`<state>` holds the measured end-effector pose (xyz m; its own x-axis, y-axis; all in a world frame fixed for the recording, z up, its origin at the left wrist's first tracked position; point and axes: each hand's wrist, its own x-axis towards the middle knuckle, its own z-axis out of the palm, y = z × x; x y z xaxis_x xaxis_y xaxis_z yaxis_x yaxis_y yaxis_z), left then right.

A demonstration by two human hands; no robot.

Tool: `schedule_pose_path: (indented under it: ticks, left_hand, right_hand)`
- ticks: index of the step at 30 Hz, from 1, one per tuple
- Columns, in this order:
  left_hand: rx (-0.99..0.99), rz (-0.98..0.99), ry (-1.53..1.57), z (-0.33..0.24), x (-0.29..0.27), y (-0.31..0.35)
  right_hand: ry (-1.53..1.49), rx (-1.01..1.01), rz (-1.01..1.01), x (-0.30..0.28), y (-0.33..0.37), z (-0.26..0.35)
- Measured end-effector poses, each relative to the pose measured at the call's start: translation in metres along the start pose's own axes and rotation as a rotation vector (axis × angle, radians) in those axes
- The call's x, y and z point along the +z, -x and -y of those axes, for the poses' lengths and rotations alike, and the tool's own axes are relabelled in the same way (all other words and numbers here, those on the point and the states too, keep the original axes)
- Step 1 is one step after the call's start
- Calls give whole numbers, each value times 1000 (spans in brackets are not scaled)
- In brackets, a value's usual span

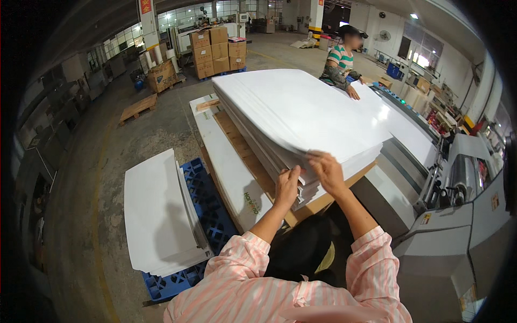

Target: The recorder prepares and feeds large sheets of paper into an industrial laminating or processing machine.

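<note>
A tall stack of large white sheets (301,107) lies in front of me. Its near corner is slightly raised and bent, between my two hands. My left hand (287,185) is closed at the side of that corner, thumb up, on the edges of the sheets. Higher and to the right, my right hand (326,169) curls its fingers over the top sheets at the same corner. How many sheets each hand grips is hidden. Beyond the stack, a co-worker (342,59) rests a hand on the white sheets at the far right.
A lower stack of white sheets (156,210) sits on a blue plastic pallet (207,194) at left. A long white wrapped board (231,172) runs beside the tall stack. On the right stands a grey machine (436,231) with rollers. Cardboard boxes (218,51) and a wooden pallet (138,109) are farther back.
</note>
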<state>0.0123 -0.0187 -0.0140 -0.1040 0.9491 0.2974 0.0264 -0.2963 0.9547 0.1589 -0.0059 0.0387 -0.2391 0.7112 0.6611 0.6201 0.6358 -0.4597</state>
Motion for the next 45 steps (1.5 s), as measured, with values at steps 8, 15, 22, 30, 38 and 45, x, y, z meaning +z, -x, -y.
schedule_pose_path:
  ticks: [8, 15, 22, 30, 38, 45]
  left_hand:
    - [-46, -24, 147, 3, 2, -2]
    - [-20, -24, 35, 19, 5, -5]
    - [-27, -17, 16, 27, 2, -6]
    - [29, -60, -53, 31, 6, -10]
    - [-36, -17, 6, 29, 3, -7]
    - [104, -60, -92, 8, 1, -8]
  right_hand:
    - [-153, -87, 144, -15, 7, 13]
    - [278, 75, 267, -10, -1, -14]
    - [204, 3, 40, -12, 8, 2]
    - [120, -14, 20, -4, -8, 4]
    - [17, 118, 196, 1, -4, 2]
    - [137, 2, 127, 8, 12, -2]
